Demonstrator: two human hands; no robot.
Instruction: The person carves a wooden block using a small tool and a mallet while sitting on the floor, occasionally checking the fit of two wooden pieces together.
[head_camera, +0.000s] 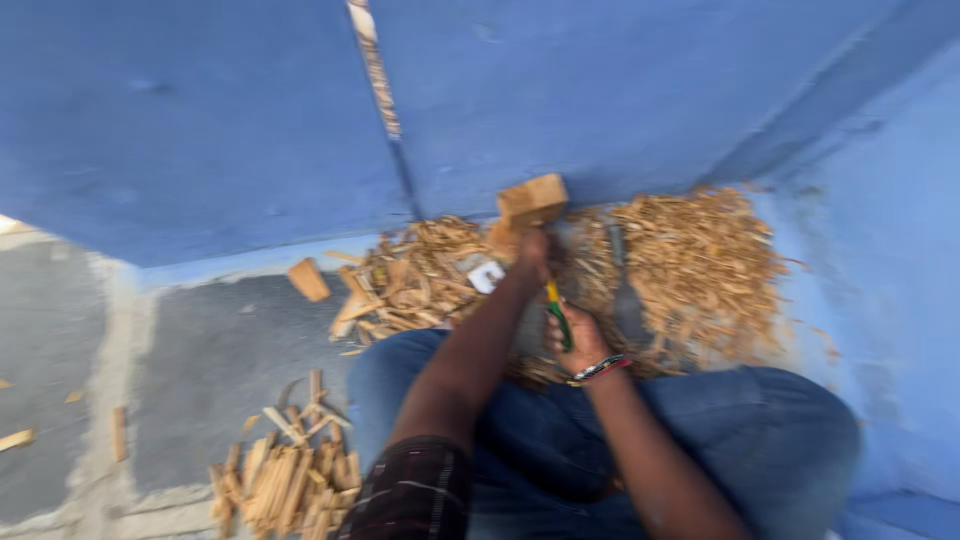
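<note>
- The left hand (535, 248) has its grip closed around a wooden block (532, 200), holding it upright just above the floor; the fingers are blurred, so their exact placing cannot be told.
- The right hand (580, 340) has its grip pressed tight around the green and yellow handle of a tool (556, 312), which points up toward the wooden block; the working end of the tool is hidden behind the left hand.
- A beaded bracelet (600, 368) circles the right wrist, just below the tool handle.
- The wooden block sits near the foot of a blue wall (200, 120), between two heaps of scraps.
- Left of the block lies a heap of wood chips (410, 280), with one small loose chunk (308, 280) at its far left edge.
- Right of the block spreads a wider heap of fine shavings (700, 265), reaching toward the blue side wall.
- Below the block, the person's legs in blue jeans (760, 440) fill the lower middle of the view.
- Well to the lower left of the block, a pile of split sticks (285, 480) lies on the grey floor (200, 370).
- A dark checked sleeve (415, 495) covers the left upper arm.
</note>
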